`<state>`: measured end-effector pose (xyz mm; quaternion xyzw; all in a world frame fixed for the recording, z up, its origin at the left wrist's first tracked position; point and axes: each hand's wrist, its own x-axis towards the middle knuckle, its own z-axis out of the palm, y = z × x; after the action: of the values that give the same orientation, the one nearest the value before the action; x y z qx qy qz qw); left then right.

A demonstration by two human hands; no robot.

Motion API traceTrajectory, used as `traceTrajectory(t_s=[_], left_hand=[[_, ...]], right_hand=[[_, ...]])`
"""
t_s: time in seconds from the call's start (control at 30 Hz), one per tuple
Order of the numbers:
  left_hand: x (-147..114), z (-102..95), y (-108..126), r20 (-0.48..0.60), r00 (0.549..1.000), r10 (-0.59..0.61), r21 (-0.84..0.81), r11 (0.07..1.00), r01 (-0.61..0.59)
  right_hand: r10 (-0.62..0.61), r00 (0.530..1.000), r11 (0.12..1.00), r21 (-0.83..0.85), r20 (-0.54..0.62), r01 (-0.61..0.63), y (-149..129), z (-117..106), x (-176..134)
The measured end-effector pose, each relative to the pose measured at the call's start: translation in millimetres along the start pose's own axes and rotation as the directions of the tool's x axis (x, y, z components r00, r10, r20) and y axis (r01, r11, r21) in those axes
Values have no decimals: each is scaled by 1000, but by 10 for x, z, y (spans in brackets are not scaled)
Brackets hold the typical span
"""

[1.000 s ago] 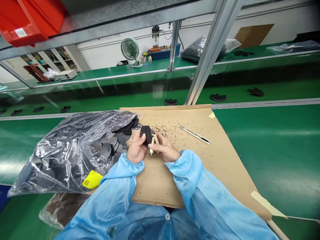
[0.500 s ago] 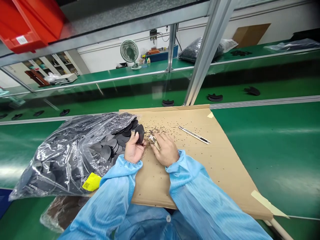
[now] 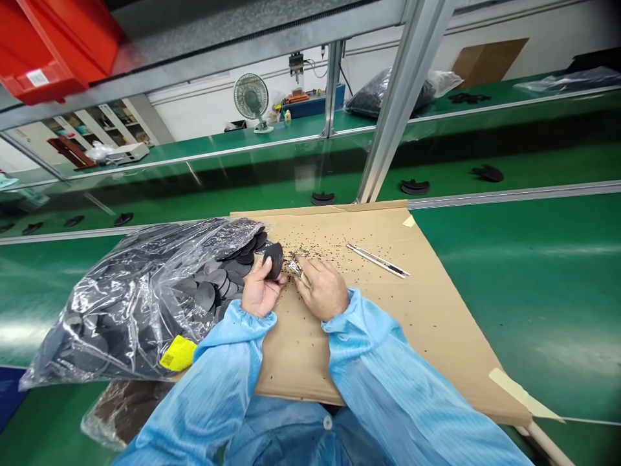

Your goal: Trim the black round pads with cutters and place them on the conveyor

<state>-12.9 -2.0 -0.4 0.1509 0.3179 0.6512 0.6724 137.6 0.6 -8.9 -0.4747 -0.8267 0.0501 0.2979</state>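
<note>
My left hand is closed on a dark, rounded plastic part, thumb on its near side, and holds it up at the mouth of the bag. Close by on the right, my right hand is wrapped round a small silver nail clipper, whose metal head points at the part; a narrow gap seems to separate the two. A clear plastic bag full of similar dark parts lies open to the left. Tiny black bits are scattered over the cardboard sheet beyond and around my hands.
A slim cutter knife lies on the cardboard, right of my hands. Behind it runs a green conveyor belt with several dark parts spaced along it. A metal post rises at the cardboard's far edge. A red bin hangs upper left.
The dark part in my left hand has turned slightly, showing more of its face towards the clipper. Both hands keep their hold and nearly the same place.
</note>
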Motion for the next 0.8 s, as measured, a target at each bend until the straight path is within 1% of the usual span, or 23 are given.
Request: traceTrajectory(t_s=[0.23,0.33,0.43,0.5,0.53,0.6,0.63,0.7,0.8], left_hand=[[12,-38,-10,16,999,37,52,998,-37],[15,-50,-19,19,999,46,77,996,-48],[19,-54,-25,22,999,49,88,995,-50],[24,-56,-26,27,998,52,85,995,-54],[27,-58,-26,29,998,52,81,995,-54],[39,-65,-27,27,999,42,61,997,-44],[46,-71,-28,23,999,33,47,998,-34],[59,-83,-30,6,1000,13,13,1000,-13],[63,-90,-24,8,1000,4,-31,1000,-4]], right_hand=[[21,996,994,-108,86,-11,-3,-85,19],[60,988,989,-145,139,-40,-22,-124,25],[104,978,988,-132,180,-81,-33,-120,23],[128,976,991,-64,174,-118,-32,-91,20],[137,978,990,0,159,-138,-29,-74,20],[151,979,967,184,136,-175,-17,-44,23],[165,978,938,286,130,-196,-9,-34,28],[209,969,851,464,133,-248,12,-26,40],[308,939,719,608,153,-335,46,-32,56]])
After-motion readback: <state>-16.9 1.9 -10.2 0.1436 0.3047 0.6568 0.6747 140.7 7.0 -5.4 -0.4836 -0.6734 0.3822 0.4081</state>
